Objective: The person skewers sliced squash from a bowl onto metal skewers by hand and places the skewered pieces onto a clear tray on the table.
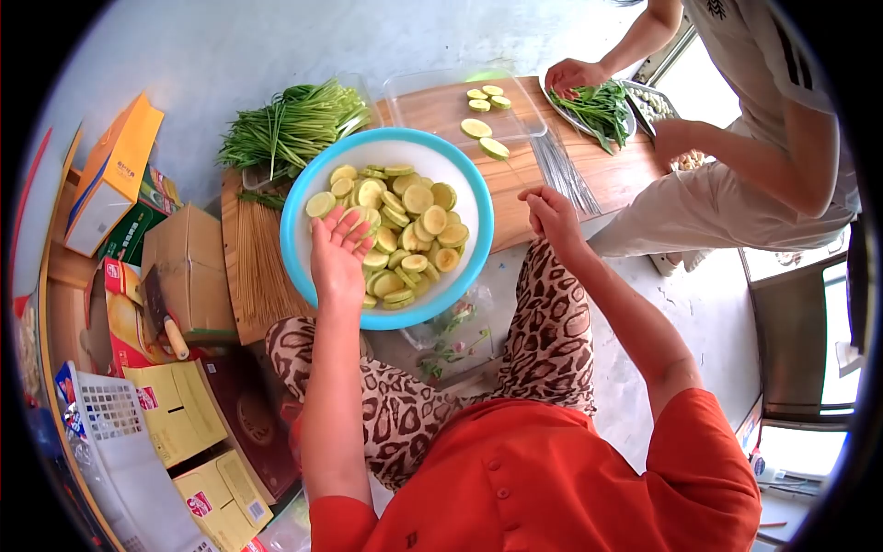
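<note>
My left hand is palm up with its fingers apart, over the left side of a blue-rimmed bowl full of sliced zucchini. No slice shows in that palm. To the right of the bowl, my right hand has its fingers pinched on a thin metal skewer that points up toward a zucchini slice. Thin skewers lie in a bundle on the wooden table just beyond that hand. A clear tray behind the bowl holds several more slices.
Green chives lie at the back left, wooden sticks left of the bowl. Another person works at the right by a plate of leafy greens. A knife, boxes and a white basket stand left.
</note>
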Available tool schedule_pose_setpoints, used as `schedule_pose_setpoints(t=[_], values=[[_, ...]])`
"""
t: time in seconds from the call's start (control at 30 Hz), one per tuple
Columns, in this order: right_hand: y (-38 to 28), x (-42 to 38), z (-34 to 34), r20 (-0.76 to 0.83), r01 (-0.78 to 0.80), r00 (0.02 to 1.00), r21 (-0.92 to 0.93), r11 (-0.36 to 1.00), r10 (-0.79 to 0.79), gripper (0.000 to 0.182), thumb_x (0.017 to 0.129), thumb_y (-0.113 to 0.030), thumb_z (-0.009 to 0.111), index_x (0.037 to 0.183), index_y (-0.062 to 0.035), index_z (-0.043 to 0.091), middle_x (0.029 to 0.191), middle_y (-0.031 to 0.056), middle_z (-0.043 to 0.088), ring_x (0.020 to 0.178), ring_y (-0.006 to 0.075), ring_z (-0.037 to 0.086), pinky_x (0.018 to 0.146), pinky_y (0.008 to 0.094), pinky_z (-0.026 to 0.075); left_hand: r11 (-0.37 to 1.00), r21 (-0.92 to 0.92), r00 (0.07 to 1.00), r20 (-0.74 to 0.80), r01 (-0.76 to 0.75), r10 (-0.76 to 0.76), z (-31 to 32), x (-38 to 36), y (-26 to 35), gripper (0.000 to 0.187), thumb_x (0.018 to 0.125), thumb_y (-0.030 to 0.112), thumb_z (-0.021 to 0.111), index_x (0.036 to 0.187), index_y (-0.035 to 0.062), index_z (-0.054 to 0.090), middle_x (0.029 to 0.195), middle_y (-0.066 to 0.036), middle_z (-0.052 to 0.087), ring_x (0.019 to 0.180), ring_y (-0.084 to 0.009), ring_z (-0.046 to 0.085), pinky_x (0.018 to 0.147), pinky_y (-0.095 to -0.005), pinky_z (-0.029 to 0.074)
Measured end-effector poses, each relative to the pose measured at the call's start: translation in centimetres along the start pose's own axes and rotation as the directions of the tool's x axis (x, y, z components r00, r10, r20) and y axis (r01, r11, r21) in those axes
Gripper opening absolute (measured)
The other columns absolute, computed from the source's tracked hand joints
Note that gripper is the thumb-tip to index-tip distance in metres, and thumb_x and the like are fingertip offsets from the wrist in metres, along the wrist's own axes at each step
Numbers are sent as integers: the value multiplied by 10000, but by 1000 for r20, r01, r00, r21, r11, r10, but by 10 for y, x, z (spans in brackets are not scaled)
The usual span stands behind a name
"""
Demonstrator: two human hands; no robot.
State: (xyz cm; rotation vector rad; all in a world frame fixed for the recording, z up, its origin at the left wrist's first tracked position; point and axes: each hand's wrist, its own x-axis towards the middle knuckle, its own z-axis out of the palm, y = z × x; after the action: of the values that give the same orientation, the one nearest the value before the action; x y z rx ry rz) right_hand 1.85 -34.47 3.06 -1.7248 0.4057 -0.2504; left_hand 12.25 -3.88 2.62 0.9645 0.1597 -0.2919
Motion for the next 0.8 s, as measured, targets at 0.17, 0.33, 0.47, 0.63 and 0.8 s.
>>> schedule_pose_setpoints(t=[0.17,0.33,0.47,0.63,0.8], values=[[10,58,-4,-31,-11,999,-80,997,9,202,926,-150,480,970,6,600,527,-15,455,440,55,392,412,212,297,999,30,1000,-6,21,-21,8,-1,1,513,991,454,321,1235,28,472,1094,-89,552,948,-190,541,821,-334,428],[29,126,1,-134,2,990,-302,953,-44,205,893,-176,521,928,-10,635,533,17,509,451,80,449,422,245,348,999,23,998,26,50,-50,13,3,0,495,992,439,336,1195,15,493,1057,-93,570,909,-177,551,789,-314,436],[62,189,-4,-180,-32,982,-431,902,-51,238,858,-240,547,874,-39,674,615,95,633,555,154,613,547,306,479,981,192,996,81,20,-36,15,1,6,389,970,355,437,1121,16,553,998,-76,609,805,-148,591,692,-273,456],[65,194,-11,-148,92,910,-840,535,-388,370,844,-251,583,1166,-72,553,1094,194,581,995,377,562,814,459,459,-129,954,761,294,-270,579,-29,3,26,410,870,275,605,1202,46,530,1239,-226,498,1150,-361,486,931,-444,414],[92,133,12,41,316,940,-482,817,-340,456,860,-270,620,1230,-26,512,1045,149,594,906,278,581,788,376,471,-271,962,899,84,40,431,-68,8,12,674,827,143,626,1383,-32,287,1335,-237,398,1212,-377,425,993,-458,371]])
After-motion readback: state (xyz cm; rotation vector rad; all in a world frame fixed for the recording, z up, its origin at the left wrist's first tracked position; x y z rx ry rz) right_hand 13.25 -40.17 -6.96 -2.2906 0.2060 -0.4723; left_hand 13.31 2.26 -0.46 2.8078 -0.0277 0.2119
